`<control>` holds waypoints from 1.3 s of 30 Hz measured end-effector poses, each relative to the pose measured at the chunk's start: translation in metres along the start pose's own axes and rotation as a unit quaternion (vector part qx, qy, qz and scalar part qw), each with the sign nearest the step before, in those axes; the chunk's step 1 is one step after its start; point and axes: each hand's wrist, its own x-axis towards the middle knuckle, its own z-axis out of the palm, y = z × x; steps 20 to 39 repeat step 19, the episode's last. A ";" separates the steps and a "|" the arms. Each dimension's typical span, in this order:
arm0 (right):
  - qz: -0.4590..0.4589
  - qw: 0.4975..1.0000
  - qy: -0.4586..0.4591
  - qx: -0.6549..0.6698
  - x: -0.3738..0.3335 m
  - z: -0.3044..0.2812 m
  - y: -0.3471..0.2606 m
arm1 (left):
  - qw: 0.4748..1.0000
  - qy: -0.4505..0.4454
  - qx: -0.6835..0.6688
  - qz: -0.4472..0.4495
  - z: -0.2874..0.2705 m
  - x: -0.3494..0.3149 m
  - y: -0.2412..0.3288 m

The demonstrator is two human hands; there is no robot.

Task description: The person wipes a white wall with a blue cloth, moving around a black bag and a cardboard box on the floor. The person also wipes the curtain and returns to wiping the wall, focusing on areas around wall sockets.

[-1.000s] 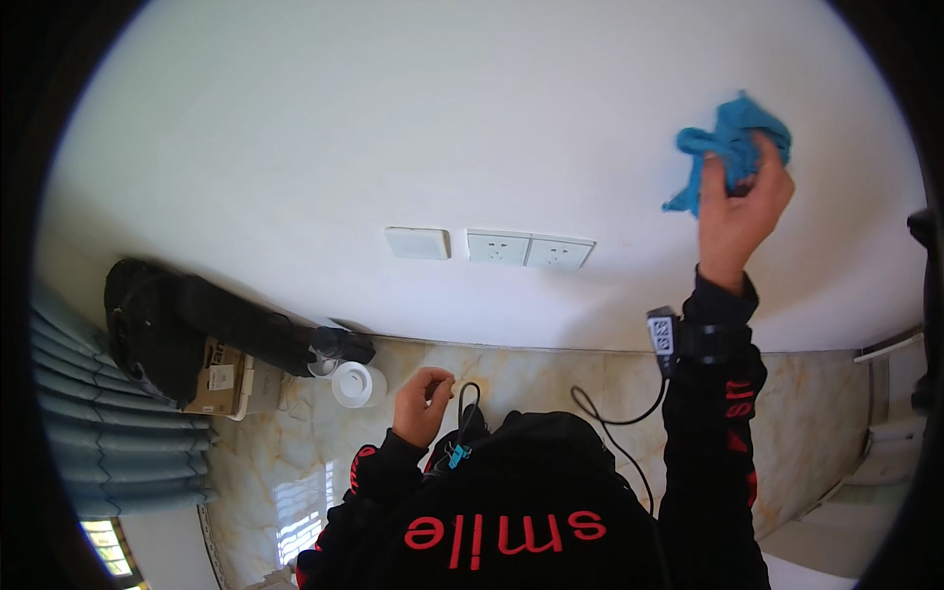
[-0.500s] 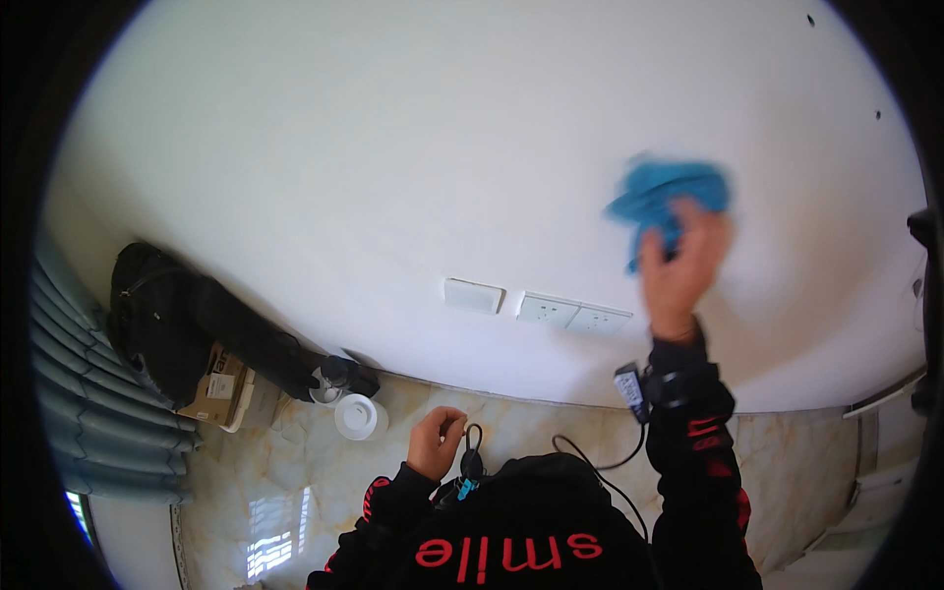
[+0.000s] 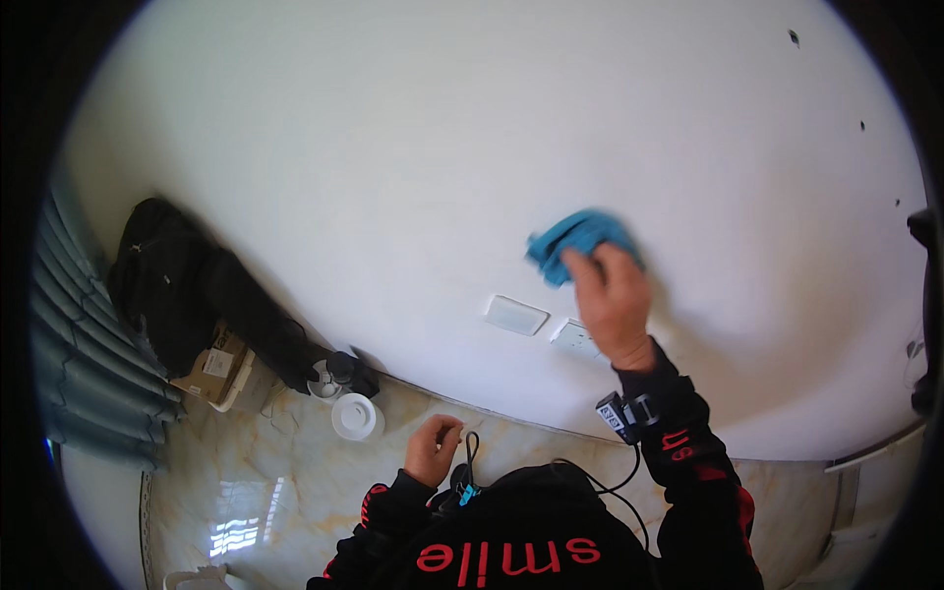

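Observation:
A crumpled blue cloth (image 3: pixel 582 238) lies against the white wall (image 3: pixel 354 167), with the fingers of my right hand (image 3: pixel 618 307) closed on it. Just below the cloth is a pale blank switch plate (image 3: pixel 516 315). My right hand and wrist partly cover the socket plate (image 3: pixel 577 337) beside it. A small black device (image 3: pixel 618 417) with a cable is strapped at my right wrist. Low in front of my body, my left hand (image 3: pixel 433 450) hangs with loosely curled fingers and nothing visible in them. A black cable loop (image 3: pixel 473 447) is close beside it.
A black bag or garment (image 3: pixel 162 285) leans by a cardboard box (image 3: pixel 218 369) at the left, next to blue-grey curtains (image 3: pixel 84 344). A round white container (image 3: pixel 356 418) stands on the marbled floor (image 3: pixel 324 482). Dark holes (image 3: pixel 794 37) mark the wall at upper right.
My right hand has swept the blue cloth left and downward over the wall, from right of the sockets to above the switch plate. My left hand is almost unmoved; the view has shifted slightly.

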 end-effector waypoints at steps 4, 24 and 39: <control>-0.020 0.997 -0.001 -0.080 0.023 0.002 -0.009 | 1.000 0.018 0.010 -0.006 -0.014 -0.002 -0.007; -0.082 0.989 -0.113 -0.039 0.002 0.060 -0.027 | 0.998 0.038 -0.019 -0.038 -0.035 -0.007 -0.021; -0.082 0.989 -0.113 -0.039 0.002 0.060 -0.027 | 0.998 0.038 -0.019 -0.038 -0.035 -0.007 -0.021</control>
